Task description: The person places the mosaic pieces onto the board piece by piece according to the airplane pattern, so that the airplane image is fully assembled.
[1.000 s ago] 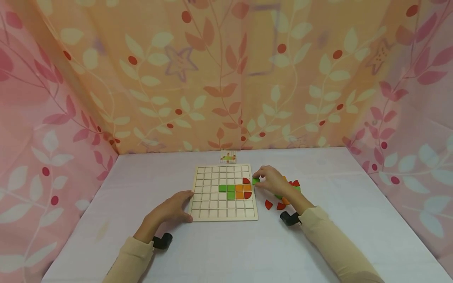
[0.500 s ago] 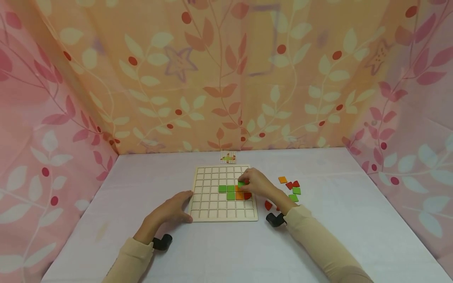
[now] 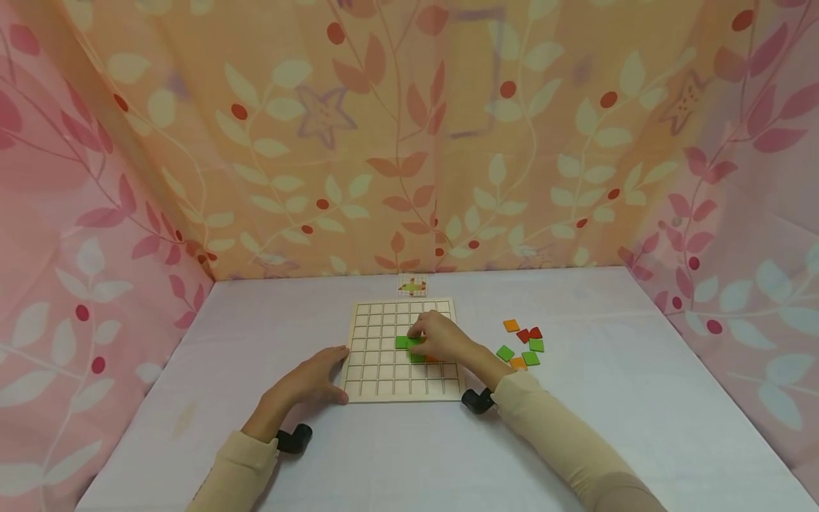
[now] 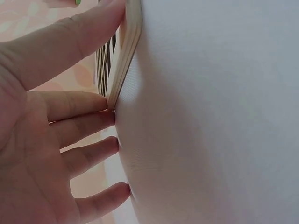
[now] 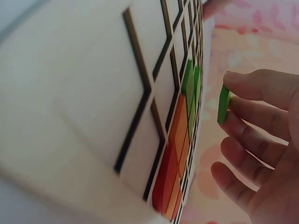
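Note:
My right hand (image 3: 444, 338) is over the gridded wooden board (image 3: 371, 385), pinching a green square tile (image 5: 224, 105) between thumb and fingertips. In the right wrist view that tile is held apart from the board's surface. Green tiles (image 5: 187, 81), orange tiles (image 5: 178, 126) and a red quarter-round tile (image 5: 163, 184) lie in the board's cells; in the head view my right hand covers some of them. My left hand (image 3: 310, 377) rests at the board's left edge, thumb and fingers spread and touching it, as the left wrist view (image 4: 28, 116) also shows.
Right of the board lie loose tiles: an orange square (image 3: 511, 325), red quarter-rounds (image 3: 535, 332), green squares (image 3: 530, 358) and others. A small pattern card (image 3: 412, 285) lies behind the board. Patterned cloth (image 3: 320, 178) surrounds the white table (image 3: 397, 455).
My right hand has carried the green tile leftward from beside the board's right edge to above its middle. The left hand stays at the left edge.

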Action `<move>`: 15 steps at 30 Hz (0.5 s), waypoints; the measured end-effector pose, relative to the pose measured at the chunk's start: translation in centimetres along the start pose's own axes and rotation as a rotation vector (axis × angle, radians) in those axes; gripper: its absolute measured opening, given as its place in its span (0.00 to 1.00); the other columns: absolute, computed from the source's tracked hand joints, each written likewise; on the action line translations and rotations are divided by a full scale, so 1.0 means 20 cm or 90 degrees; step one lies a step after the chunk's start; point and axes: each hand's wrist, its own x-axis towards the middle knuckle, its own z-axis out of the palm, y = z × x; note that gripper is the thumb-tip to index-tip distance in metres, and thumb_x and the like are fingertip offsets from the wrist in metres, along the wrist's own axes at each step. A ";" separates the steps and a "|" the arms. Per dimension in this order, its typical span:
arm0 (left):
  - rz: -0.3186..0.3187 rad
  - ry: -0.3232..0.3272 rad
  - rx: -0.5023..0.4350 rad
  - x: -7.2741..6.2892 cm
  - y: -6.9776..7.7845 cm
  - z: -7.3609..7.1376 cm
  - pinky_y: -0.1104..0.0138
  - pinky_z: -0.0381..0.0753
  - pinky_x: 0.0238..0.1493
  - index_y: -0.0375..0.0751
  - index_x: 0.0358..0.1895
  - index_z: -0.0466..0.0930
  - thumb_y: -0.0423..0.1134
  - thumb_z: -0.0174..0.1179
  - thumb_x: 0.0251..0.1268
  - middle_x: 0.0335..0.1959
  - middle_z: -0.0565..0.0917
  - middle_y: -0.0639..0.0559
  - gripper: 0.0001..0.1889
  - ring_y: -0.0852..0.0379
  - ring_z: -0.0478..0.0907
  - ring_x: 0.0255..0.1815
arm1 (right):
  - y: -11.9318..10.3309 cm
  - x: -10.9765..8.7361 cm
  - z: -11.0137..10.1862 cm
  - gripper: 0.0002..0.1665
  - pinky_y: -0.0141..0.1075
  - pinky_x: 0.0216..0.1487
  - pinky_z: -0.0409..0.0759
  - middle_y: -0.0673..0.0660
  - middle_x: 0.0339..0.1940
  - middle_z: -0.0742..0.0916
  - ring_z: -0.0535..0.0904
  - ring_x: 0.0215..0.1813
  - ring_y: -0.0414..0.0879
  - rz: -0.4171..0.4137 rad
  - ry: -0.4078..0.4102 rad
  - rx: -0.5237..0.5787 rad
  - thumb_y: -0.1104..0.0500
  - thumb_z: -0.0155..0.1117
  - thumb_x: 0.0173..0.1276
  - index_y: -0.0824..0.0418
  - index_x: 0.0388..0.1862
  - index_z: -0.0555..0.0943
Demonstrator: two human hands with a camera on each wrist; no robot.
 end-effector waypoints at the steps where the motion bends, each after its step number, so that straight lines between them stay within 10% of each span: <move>1: 0.003 -0.001 0.001 0.00 0.00 0.00 0.45 0.58 0.74 0.30 0.71 0.61 0.38 0.77 0.43 0.74 0.63 0.35 0.49 0.36 0.57 0.76 | -0.01 0.00 0.01 0.12 0.36 0.43 0.76 0.52 0.36 0.86 0.75 0.40 0.43 -0.003 -0.004 -0.002 0.59 0.73 0.57 0.60 0.41 0.89; 15: 0.006 0.000 0.010 0.00 0.01 0.00 0.44 0.59 0.73 0.29 0.71 0.62 0.38 0.78 0.41 0.73 0.64 0.34 0.50 0.35 0.58 0.75 | -0.08 0.05 0.07 0.11 0.29 0.36 0.70 0.51 0.36 0.84 0.72 0.38 0.42 -0.047 -0.047 -0.105 0.57 0.72 0.58 0.57 0.40 0.89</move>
